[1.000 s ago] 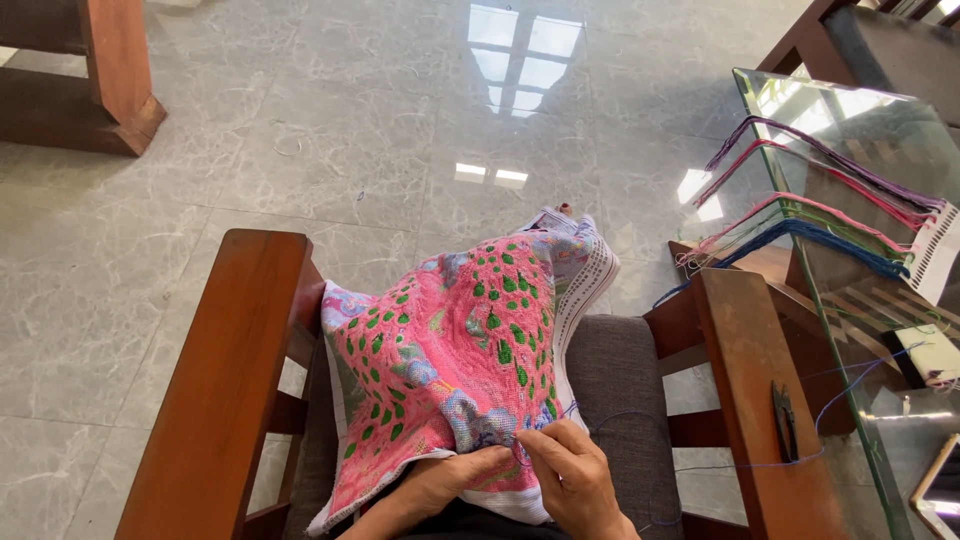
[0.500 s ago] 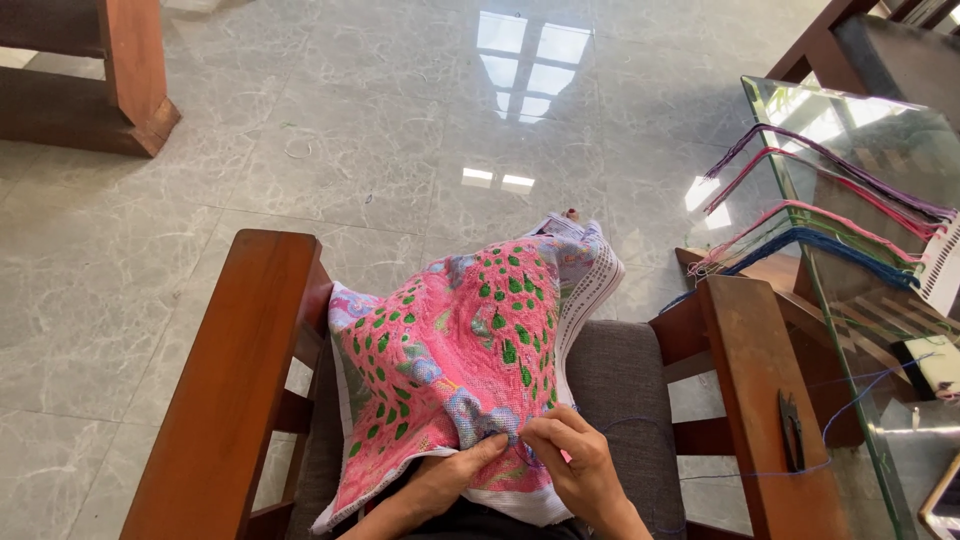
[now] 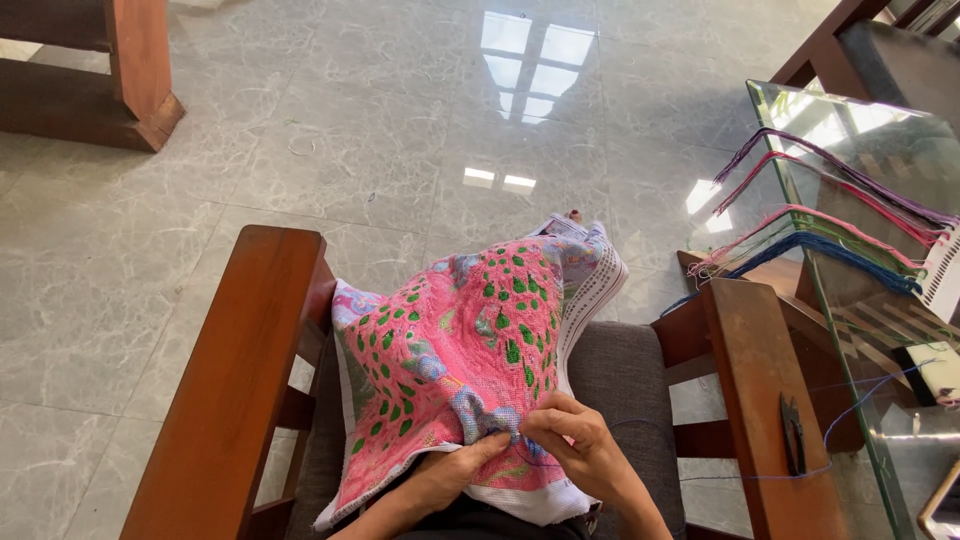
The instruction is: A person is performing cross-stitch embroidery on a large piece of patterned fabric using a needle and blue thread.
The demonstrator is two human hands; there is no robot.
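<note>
Two hands meet at the near edge of the pink embroidered cloth (image 3: 460, 370), which is draped over my lap between the wooden armrests. Left armrest (image 3: 235, 390) bare. My left hand (image 3: 450, 478) lies under the cloth's lower edge; whether that grip is closed I cannot tell. My right hand (image 3: 578, 445) pinches the fabric with fingertips pressed together. Right armrest (image 3: 760, 400) carries small black snips (image 3: 792, 435). Thread skeins (image 3: 830, 215) hang over the glass table (image 3: 880, 320).

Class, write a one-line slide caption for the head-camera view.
Both hands, left hand and right hand, work at the near edge of a pink and green embroidered cloth draped between wooden armrests.
</note>
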